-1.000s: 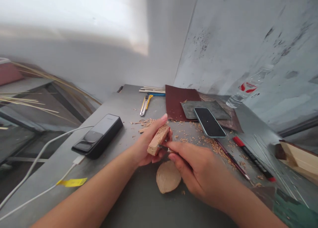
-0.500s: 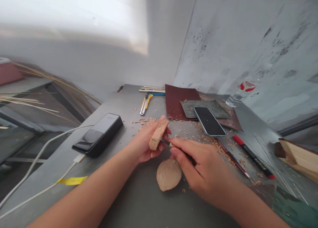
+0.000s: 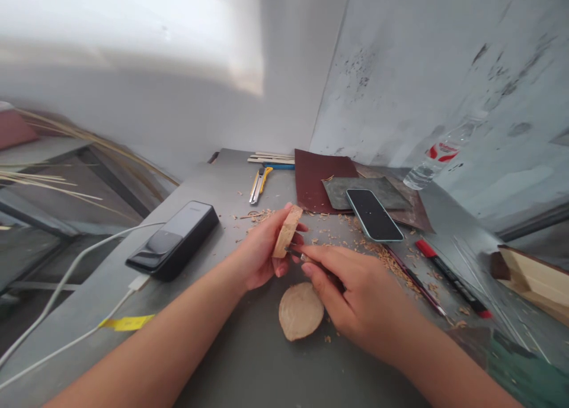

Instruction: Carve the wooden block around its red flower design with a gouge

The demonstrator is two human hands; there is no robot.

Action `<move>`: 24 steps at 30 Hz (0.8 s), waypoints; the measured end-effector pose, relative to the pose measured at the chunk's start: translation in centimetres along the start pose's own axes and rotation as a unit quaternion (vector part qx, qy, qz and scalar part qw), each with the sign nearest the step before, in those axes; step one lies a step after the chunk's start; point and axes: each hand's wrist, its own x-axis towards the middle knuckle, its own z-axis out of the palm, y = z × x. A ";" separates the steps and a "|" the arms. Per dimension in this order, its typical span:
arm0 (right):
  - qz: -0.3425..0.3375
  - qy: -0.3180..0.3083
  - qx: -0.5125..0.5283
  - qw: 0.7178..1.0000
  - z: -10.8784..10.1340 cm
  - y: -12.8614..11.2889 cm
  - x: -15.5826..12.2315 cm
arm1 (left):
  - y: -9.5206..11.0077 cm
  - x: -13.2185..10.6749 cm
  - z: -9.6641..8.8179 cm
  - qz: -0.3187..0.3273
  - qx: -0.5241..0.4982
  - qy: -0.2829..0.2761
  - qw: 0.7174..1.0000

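My left hand (image 3: 260,251) grips a pale wooden block (image 3: 287,231), which stands nearly upright and shows mainly its narrow edge. My right hand (image 3: 355,289) is shut on a small carving knife (image 3: 297,254), and most of its handle is hidden in my fingers. The blade's tip reaches the lower end of the block. Under my hands, a rounded wooden piece (image 3: 301,311) lies flat on the grey table (image 3: 231,360). Wood shavings (image 3: 382,258) are scattered around my hands.
A black power bank (image 3: 172,240) with a white cable lies left. Ahead are a yellow utility knife (image 3: 258,185), dark sandpaper sheets (image 3: 317,179) and a phone (image 3: 374,215). A pencil (image 3: 415,280), red-capped marker (image 3: 453,279) and plastic bottle (image 3: 438,156) lie right.
The wooden block has turned in my left hand, now showing a narrower edge and standing more upright. The knife blade sits nearer its lower end, and the view has shifted slightly.
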 end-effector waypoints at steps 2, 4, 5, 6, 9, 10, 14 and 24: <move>0.000 0.002 0.001 1.000 0.0 0.0 0.0 | 0.1 -0.1 0.1 -0.006 0.004 0.002 1.000; 0.000 0.004 -0.003 1.000 0.0 0.0 0.0 | 0.2 -0.2 0.2 -0.007 0.010 0.008 1.000; 0.000 0.004 -0.004 1.000 0.0 0.0 0.0 | 0.3 -0.3 0.3 -0.008 0.013 0.013 1.000; -0.001 0.005 -0.004 1.000 0.0 0.0 0.0 | 0.4 -0.3 0.4 -0.010 0.016 0.019 1.000; -0.005 0.006 0.007 1.000 0.0 -0.1 0.1 | 0.4 -0.2 0.4 -0.016 0.023 0.026 0.999; -0.005 0.007 0.009 1.000 0.0 -0.2 0.0 | 0.4 -0.2 0.3 -0.015 0.026 0.027 0.999; -0.006 0.019 -0.002 1.000 0.0 -0.2 0.1 | 0.4 -0.1 0.1 0.004 0.037 0.032 0.999; -0.042 0.080 -0.035 0.995 0.2 -0.3 0.0 | -0.7 -0.1 0.3 -0.018 0.084 0.005 0.996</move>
